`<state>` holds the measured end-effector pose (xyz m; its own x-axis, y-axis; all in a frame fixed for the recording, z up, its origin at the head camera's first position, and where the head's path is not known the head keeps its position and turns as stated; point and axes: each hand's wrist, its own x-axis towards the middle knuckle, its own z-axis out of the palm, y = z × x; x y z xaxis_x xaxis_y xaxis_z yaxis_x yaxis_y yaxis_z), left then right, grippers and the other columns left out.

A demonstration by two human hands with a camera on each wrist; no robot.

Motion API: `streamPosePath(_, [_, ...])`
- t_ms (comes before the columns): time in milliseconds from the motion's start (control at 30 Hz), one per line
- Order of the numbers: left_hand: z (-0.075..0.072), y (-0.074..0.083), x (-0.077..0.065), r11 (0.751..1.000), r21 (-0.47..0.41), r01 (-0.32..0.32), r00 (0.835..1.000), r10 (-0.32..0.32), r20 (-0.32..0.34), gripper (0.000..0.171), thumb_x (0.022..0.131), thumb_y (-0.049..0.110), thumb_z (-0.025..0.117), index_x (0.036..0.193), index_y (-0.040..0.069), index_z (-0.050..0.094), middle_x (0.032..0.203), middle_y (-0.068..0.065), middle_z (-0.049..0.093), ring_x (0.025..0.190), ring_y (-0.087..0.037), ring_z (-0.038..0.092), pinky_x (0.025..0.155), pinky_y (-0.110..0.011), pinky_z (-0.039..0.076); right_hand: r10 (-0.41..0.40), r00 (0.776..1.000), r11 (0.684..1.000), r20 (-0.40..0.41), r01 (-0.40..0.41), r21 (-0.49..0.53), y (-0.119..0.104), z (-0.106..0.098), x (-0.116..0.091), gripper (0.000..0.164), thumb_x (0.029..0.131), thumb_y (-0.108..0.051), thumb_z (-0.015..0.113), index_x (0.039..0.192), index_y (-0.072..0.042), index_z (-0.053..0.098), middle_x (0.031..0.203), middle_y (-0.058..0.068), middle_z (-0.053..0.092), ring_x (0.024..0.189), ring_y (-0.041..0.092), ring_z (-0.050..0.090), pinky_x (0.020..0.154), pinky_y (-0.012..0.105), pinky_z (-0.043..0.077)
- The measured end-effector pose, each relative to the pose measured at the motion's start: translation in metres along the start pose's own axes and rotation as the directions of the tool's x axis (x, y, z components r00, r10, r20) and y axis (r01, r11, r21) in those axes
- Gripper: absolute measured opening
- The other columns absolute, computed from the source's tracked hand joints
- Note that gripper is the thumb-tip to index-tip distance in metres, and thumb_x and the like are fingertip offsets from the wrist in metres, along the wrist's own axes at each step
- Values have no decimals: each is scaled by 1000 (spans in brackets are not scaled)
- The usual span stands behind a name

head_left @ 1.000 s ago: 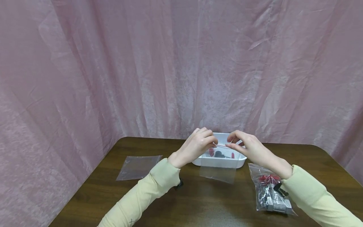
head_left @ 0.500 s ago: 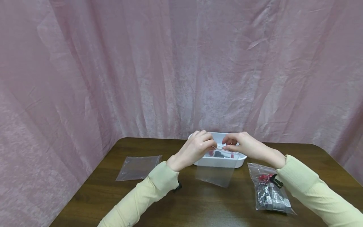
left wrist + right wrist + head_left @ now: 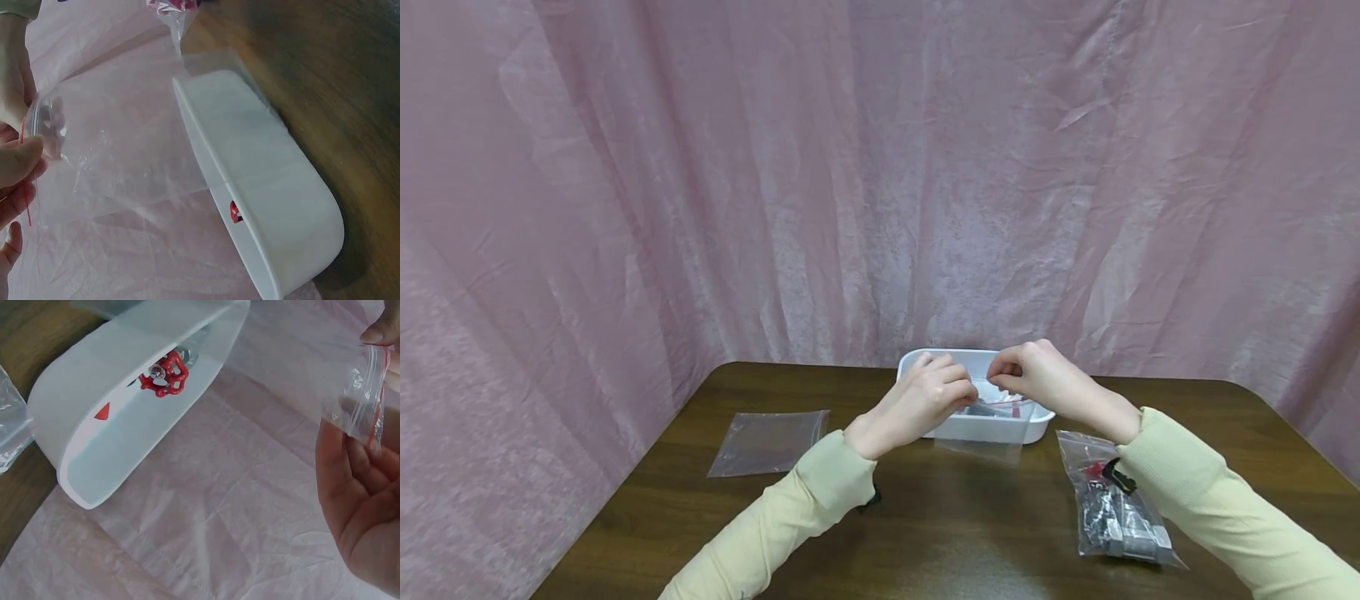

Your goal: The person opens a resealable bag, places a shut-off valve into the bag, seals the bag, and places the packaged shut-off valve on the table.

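A clear zip bag (image 3: 131,144) with a red strip along its mouth hangs in front of the white tub (image 3: 985,428). My left hand (image 3: 921,396) pinches the mouth edge, with thumb and fingers on the red strip in the left wrist view. At the other end of the mouth, my right hand (image 3: 1048,379) has thumb and fingers bent around the edge, partly seen through the plastic in the right wrist view. Inside the tub lie a red handwheel (image 3: 165,375) with a metal centre, a small red piece (image 3: 103,412) and other parts mostly hidden by the walls.
Another clear bag (image 3: 767,443) lies flat on the left of the brown wooden table (image 3: 955,550). On the right, below my right forearm, sits a filled zip bag (image 3: 1120,517) with red and grey metal parts. A pink curtain (image 3: 880,183) hangs behind the table.
My right hand has moved slightly left and up, while the left has dipped a little. The bag's mouth edge has shifted and its lower end hangs higher in the head view.
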<state>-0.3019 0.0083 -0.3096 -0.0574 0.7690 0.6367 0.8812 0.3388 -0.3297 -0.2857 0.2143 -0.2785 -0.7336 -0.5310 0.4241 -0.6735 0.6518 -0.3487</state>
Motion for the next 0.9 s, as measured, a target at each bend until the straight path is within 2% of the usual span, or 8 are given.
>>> streamPosePath(167, [-2,4,1,999,-36,-12,1000,13,20,8,79,11,70,79,18,66,76,10,55,77,-9,50,76,-24,34,20,993,995,-118,-31,-91,-2,1,1,11,75,5,66,72,-6,66,62,-8,57,54,6,48,49,25,42])
streamPosePath(300, [-3,6,3,996,-89,-11,1000,13,23,6,79,15,71,80,18,66,78,11,57,79,-7,50,76,-24,33,41,986,984,-159,-67,-162,-4,3,2,10,76,4,65,73,-6,66,63,-6,54,56,11,46,50,29,40])
streamPosePath(467, [-3,9,4,988,-148,-45,998,49,27,6,78,20,71,80,18,66,79,14,59,77,-4,49,77,-25,32,51,983,966,-177,-93,-240,-5,8,3,7,78,1,65,75,-6,67,65,-4,54,57,14,48,50,32,42])
streamPosePath(700, [-4,12,8,953,-289,-95,989,124,81,9,74,21,73,77,19,65,78,15,56,77,-1,47,74,-21,29,20,989,951,-144,-63,-302,-3,17,0,7,80,2,63,78,-3,67,74,2,58,67,21,58,55,36,47])
streamPosePath(800, [-4,14,10,943,-316,-105,983,146,110,10,73,21,74,78,19,65,78,14,55,78,-1,46,72,-20,28,2,992,949,-125,-41,-313,-2,21,-2,10,78,6,63,79,-3,67,75,4,58,69,24,59,56,36,48])
streamPosePath(900, [-2,16,11,952,-281,-121,980,159,117,9,74,22,73,80,19,66,78,13,55,78,-2,46,70,-20,27,-12,993,956,-119,-23,-293,1,23,-4,12,78,8,62,80,-3,67,74,4,58,70,23,58,59,35,48])
